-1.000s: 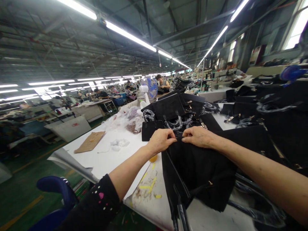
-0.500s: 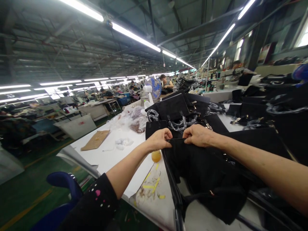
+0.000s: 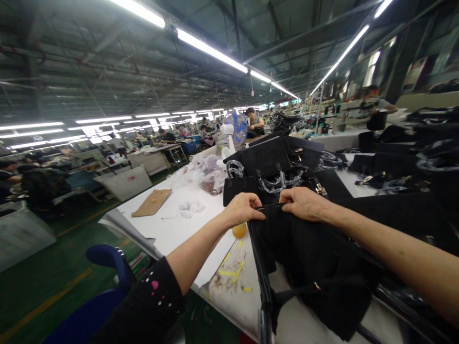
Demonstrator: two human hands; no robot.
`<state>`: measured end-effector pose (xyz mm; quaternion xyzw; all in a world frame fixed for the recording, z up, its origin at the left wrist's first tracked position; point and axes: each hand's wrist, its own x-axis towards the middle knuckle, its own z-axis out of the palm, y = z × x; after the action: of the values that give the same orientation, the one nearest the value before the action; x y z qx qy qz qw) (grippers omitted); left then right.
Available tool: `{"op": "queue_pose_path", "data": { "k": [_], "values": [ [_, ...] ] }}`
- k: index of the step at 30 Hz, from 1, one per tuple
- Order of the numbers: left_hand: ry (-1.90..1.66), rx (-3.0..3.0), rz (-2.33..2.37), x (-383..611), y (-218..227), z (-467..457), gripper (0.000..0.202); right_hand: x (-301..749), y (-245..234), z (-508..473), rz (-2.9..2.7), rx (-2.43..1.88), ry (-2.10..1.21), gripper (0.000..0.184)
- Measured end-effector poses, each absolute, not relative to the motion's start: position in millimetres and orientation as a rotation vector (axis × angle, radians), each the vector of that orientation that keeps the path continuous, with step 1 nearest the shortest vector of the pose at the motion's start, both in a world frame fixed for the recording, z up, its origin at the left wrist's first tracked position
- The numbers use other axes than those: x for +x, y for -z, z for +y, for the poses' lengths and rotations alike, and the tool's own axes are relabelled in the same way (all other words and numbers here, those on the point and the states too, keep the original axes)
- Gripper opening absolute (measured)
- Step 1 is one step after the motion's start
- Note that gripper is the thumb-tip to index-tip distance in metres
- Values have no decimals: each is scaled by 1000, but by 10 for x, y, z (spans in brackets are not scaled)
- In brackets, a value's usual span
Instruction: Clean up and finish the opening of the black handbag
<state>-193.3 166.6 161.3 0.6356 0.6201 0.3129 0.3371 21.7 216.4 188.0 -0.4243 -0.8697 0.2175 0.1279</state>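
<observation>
Left hand and right hand both pinched shut on black bag top edge, bag hanging just below them over white table.

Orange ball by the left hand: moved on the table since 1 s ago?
No. The orange ball sits at the same spot beside the yellow-stained patch of the white table; only the head camera panned. The left hand hid part of it earlier.

Pretty clearly a big bag factory floor: long fluorescent tube lights are strung under a metal roof, rows of worktables are staffed by seated workers, and black handbags are piled everywhere.
</observation>
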Motion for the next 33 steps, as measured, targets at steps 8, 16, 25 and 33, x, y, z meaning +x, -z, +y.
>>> {"op": "queue_pose_path", "data": {
  "k": [8, 16, 25, 33],
  "values": [
    [-855, 1648, 1703, -1969, -1611, 1615, 20, 99, -1865, 2157, -2543, -1073, -763, 7],
    [-870, 1653, 1728, -1954, -1593, 1600, 20, -11, -1856, 2178, -2544, -1044, -739, 6],
    [-876, 1668, 1737, -1858, -1631, 1578, 26, -22, -1782, 2180, -2551, -982, -672, 7],
    [-832, 1706, 1660, -1871, -1661, 1543, 20, 71, -1804, 2128, -2557, -960, -651, 8]
  ]
}}
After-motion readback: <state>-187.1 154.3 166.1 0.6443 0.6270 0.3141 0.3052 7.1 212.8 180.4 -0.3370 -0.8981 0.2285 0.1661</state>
